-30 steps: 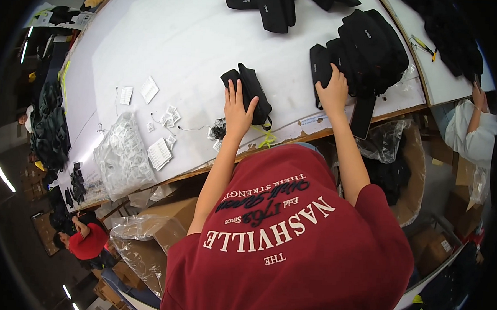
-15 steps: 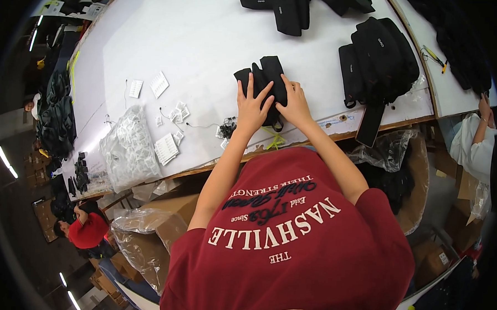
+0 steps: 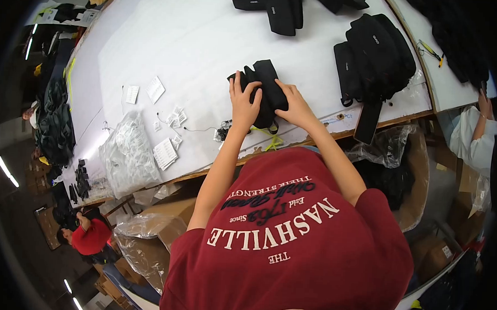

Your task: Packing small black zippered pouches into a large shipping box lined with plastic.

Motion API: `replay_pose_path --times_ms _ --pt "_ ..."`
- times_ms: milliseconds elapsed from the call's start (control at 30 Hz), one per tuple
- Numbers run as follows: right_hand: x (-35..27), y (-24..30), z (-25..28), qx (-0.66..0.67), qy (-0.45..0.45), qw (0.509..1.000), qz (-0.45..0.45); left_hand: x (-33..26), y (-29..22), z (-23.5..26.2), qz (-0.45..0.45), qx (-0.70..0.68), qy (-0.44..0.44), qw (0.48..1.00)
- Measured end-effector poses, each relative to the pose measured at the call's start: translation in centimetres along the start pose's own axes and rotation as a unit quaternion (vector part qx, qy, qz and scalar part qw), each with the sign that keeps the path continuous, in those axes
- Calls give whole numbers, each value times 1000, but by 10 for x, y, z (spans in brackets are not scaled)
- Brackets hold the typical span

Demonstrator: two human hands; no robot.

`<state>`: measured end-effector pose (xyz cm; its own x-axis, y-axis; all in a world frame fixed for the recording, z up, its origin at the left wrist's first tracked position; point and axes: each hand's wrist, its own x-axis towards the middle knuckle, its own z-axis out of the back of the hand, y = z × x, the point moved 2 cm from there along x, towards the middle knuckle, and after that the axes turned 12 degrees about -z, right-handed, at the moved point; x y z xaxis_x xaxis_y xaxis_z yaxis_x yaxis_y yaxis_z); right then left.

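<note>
A small black fabric bag (image 3: 271, 88), with a folded or raised middle, lies on the white tabletop near its front edge. My left hand (image 3: 244, 104) grips its left part, index finger stretched along the fabric and the other fingers and thumb bent. Against the bag's right side, my right hand (image 3: 296, 108) holds on with fingers and thumb apart. The bag's underside is hidden. By my left wrist lies a small bunch of black cords (image 3: 223, 130). A yellow-green ribbon (image 3: 273, 140) hangs at the table edge below the bag.
Stacked black bags (image 3: 377, 61) stand on the right; more black bags (image 3: 282, 12) lie at the far side. To the left are a clear plastic bag of white tags (image 3: 129, 155) and loose tag cards (image 3: 165, 153). Open cardboard boxes sit below the edge. Other people are at both sides.
My left hand has shifted slightly left, its fingers drawing together on the bag. The bag's upper parts have tilted and spread a little. My right hand stays at its right side.
</note>
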<state>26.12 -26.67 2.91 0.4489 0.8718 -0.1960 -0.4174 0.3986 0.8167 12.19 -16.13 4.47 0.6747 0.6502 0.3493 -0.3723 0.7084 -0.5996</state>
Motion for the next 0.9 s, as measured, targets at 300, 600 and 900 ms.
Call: replay_pose_path --times_ms 300,600,900 --pt "-2 -5 95 -74 -262 960 57 1 -26 -11 -71 153 88 982" --pt "16 -14 240 -384 -438 811 -52 -1 -24 -11 -89 133 105 982" --pt "27 -5 250 -478 -335 812 -9 -1 -24 -8 -94 117 93 984"
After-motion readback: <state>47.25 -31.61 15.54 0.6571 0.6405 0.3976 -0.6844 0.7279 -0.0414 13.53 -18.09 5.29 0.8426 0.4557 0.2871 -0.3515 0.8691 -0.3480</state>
